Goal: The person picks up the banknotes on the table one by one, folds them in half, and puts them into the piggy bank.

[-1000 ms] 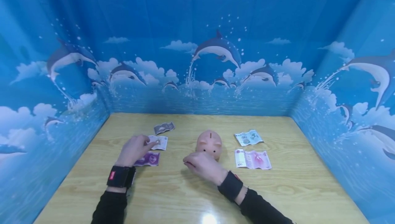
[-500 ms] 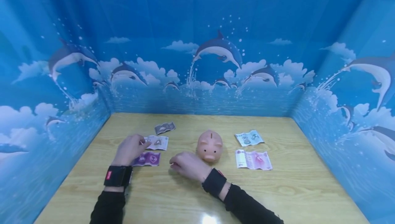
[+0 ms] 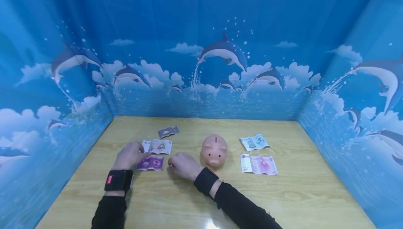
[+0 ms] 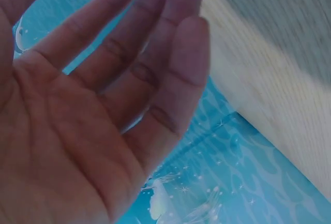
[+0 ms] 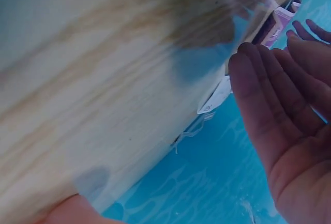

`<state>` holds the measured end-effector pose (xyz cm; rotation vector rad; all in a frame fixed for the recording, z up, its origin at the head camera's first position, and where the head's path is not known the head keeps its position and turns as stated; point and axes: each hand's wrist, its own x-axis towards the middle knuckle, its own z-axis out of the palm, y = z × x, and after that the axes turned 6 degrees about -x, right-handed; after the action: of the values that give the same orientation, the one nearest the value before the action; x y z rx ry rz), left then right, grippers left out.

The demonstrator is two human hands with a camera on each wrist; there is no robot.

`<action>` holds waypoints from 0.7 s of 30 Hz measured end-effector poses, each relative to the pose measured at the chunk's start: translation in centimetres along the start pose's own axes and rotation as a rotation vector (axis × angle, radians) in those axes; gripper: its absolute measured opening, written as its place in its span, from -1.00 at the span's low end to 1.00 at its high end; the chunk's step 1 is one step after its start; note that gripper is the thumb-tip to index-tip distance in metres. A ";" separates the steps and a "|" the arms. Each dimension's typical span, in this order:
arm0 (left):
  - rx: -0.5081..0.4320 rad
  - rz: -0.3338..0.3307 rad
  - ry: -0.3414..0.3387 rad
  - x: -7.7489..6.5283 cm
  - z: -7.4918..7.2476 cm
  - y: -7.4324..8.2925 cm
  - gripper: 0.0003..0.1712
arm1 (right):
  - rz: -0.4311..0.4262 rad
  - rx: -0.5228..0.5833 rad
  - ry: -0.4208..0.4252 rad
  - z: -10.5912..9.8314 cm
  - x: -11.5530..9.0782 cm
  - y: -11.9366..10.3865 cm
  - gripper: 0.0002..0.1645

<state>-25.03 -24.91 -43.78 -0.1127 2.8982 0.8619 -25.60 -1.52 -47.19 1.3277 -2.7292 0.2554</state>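
In the head view my left hand point(image 3: 128, 157) is at the left end of a purple banknote point(image 3: 151, 163), its fingertips overlapping the note's upper left corner. The left wrist view shows its palm and loosely bent fingers point(image 4: 155, 69) with nothing in them. My right hand point(image 3: 185, 166) is low over the table, just right of the purple note. Its fingers point(image 5: 253, 79) are relaxed and hold nothing in the right wrist view. Above the purple note lie a brownish banknote point(image 3: 158, 146) and a small grey one point(image 3: 168, 131). A pink piggy bank point(image 3: 214, 151) stands beside my right hand.
On the right side lie a blue-green banknote point(image 3: 254, 142) and a pink banknote point(image 3: 259, 164). The wooden table point(image 3: 302, 190) is bounded at the back and sides by a blue dolphin-print curtain point(image 3: 201, 99).
My right hand has moved left, away from the piggy bank's front to near the purple note. My left hand has drawn back from the brownish note, down and left to the purple one.
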 end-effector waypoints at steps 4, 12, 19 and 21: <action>-0.043 -0.044 -0.019 -0.1 0.1 -0.2 -0.62 | 0.025 -0.017 -0.005 0.3 0.6 0.1 -0.88; -0.039 -0.075 -0.023 -0.4 0.4 -0.5 -0.56 | 0.135 -0.010 -0.057 0.5 1.7 -0.4 -0.72; -0.029 -0.055 -0.018 -0.3 0.8 -0.6 -0.60 | 0.218 0.014 -0.082 0.6 2.3 -0.9 -0.59; -0.035 -0.048 -0.026 -0.3 0.8 -0.5 -0.59 | 0.234 0.033 -0.088 0.7 2.3 -0.9 -0.59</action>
<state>-24.61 -24.88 -44.70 -0.1726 2.8444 0.8998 -26.31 -3.97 -47.39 1.0492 -2.9672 0.2659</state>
